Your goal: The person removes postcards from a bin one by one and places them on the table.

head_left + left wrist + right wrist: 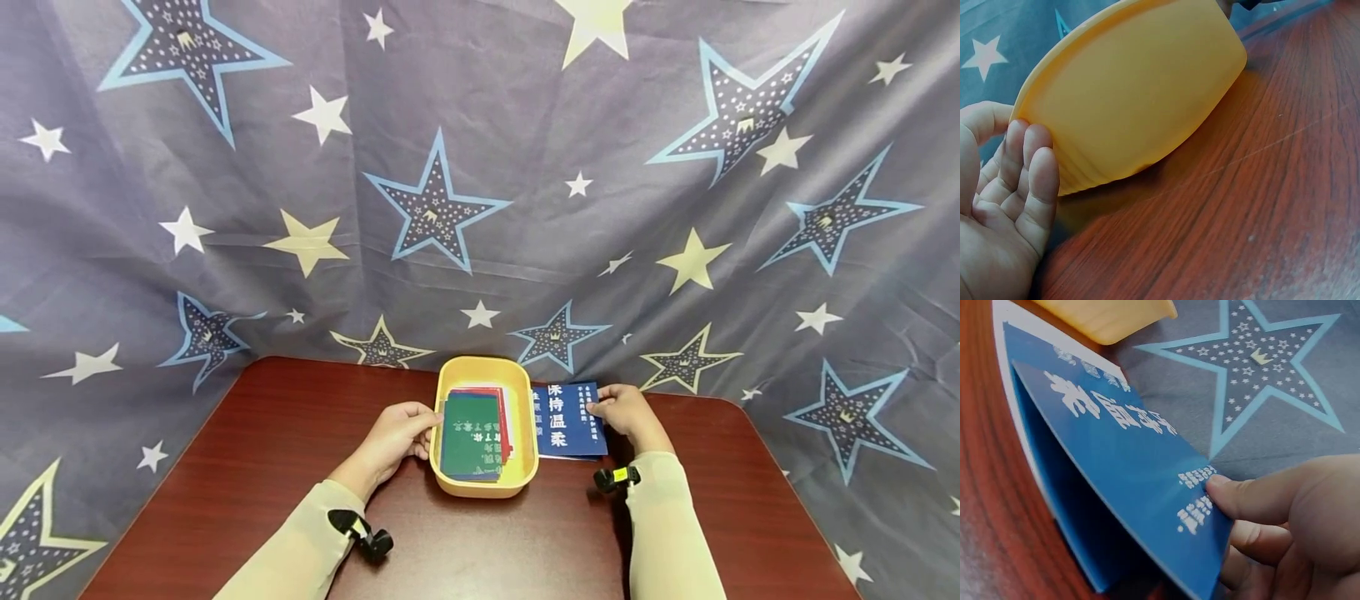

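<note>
A yellow plastic bin [484,492] stands on the table with a green card [472,429] on top of several others in it, red and blue edges showing beneath. At its left side my left hand [396,440] grips the rim, fingers against the outer wall [1129,94]. Right of the bin lie blue cards with white writing. My right hand [626,412] pinches the near edge of the top blue card [1129,456] between thumb and fingers. That card is tilted up at this edge, apart from the blue card [1054,481] below it.
The dark red wooden table [247,492] reaches back to a grey star-printed curtain [480,250]. Black wrist devices [363,533] sit on both sleeves.
</note>
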A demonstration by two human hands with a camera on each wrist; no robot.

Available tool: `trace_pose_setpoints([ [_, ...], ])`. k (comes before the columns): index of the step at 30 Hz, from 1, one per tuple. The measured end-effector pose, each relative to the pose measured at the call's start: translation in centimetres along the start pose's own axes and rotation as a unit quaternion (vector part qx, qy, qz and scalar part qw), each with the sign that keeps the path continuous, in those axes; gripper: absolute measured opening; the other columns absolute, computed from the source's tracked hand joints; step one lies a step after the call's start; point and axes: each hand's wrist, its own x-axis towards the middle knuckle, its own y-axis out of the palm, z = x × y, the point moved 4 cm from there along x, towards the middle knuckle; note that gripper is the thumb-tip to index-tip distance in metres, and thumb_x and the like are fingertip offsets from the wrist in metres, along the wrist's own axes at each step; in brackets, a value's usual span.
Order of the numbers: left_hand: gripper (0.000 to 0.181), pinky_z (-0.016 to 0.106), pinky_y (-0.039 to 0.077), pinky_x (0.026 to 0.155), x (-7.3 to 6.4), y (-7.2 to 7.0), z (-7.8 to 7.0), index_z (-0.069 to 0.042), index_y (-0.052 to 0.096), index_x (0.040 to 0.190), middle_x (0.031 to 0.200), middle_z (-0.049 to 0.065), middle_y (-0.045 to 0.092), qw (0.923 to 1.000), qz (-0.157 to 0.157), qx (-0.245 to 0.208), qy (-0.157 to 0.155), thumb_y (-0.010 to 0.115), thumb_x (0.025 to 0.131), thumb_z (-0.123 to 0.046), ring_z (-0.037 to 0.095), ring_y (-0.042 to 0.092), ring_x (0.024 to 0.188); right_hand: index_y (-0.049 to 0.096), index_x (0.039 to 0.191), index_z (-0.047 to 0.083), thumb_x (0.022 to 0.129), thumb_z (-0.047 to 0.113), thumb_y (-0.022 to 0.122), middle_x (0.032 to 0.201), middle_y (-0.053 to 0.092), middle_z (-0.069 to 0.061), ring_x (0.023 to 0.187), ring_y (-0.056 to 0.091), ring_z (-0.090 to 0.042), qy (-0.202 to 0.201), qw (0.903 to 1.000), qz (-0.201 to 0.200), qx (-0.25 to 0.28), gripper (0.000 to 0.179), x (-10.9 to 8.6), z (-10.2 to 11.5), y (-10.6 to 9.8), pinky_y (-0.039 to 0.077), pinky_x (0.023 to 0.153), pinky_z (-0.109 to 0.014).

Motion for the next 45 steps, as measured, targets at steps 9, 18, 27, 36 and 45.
trace_pose_setpoints([
  [9, 0.015, 0.021, 0.056, 0.053, -0.1, -0.1, 0.1, -0.005, 0.068, 0.094, 0.072, -0.001, 0.06, 1.0, 0.001, 0.001, -0.001, 0.074, 0.106, -0.013, 0.009, 0.06, 0.061, 0.072, 0.11, -0.005, 0.097, 0.014, 0.085, 0.094, 0.073, -0.014, 0.078, 0.068, -0.022, 0.008, 0.992, -0.031, -0.122, 0.027, 0.3, 0.2, 0.6, 0.057, 0.066, -0.03],
  [18, 0.014, 0.021, 0.056, 0.053, 0.1, 0.0, 0.3, -0.005, 0.069, 0.095, 0.073, 0.0, 0.061, 0.9999, -0.001, -0.001, -0.011, 0.075, 0.105, -0.011, 0.011, 0.06, 0.061, 0.066, 0.087, 0.012, 0.089, 0.032, 0.093, 0.089, 0.069, -0.01, 0.081, 0.063, -0.029, -0.021, 0.9736, -0.046, -0.222, 0.034, 5.3, -5.4, 0.7, 0.053, 0.073, -0.04],
  [27, 0.014, 0.021, 0.056, 0.052, 0.2, 0.1, 0.3, -0.005, 0.069, 0.095, 0.072, -0.001, 0.061, 1.0, 0.003, -0.003, -0.002, 0.075, 0.105, -0.012, 0.01, 0.06, 0.06, 0.066, 0.095, 0.004, 0.095, 0.025, 0.089, 0.097, 0.07, -0.018, 0.087, 0.065, -0.034, 0.001, 0.9751, -0.049, -0.216, 0.031, 1.1, -1.0, 0.4, 0.058, 0.083, -0.05],
  [36, 0.015, 0.021, 0.057, 0.053, 0.3, 0.0, 0.4, -0.003, 0.069, 0.096, 0.072, 0.0, 0.062, 1.0, 0.005, -0.003, -0.002, 0.075, 0.106, -0.012, 0.01, 0.061, 0.06, 0.067, 0.116, -0.004, 0.097, 0.023, 0.088, 0.12, 0.073, -0.029, 0.103, 0.069, -0.04, -0.002, 0.9806, -0.053, -0.189, 0.04, -0.4, 0.3, 0.4, 0.06, 0.102, -0.058],
  [45, 0.015, 0.021, 0.056, 0.053, 0.1, -0.1, 0.2, -0.003, 0.07, 0.097, 0.072, -0.001, 0.063, 1.0, 0.001, -0.003, -0.002, 0.075, 0.106, -0.012, 0.011, 0.061, 0.061, 0.061, 0.125, -0.006, 0.103, 0.02, 0.078, 0.092, 0.072, -0.02, 0.073, 0.072, -0.023, 0.024, 0.9951, -0.03, -0.091, 0.038, -0.3, 0.3, -0.2, 0.056, 0.057, -0.031],
])
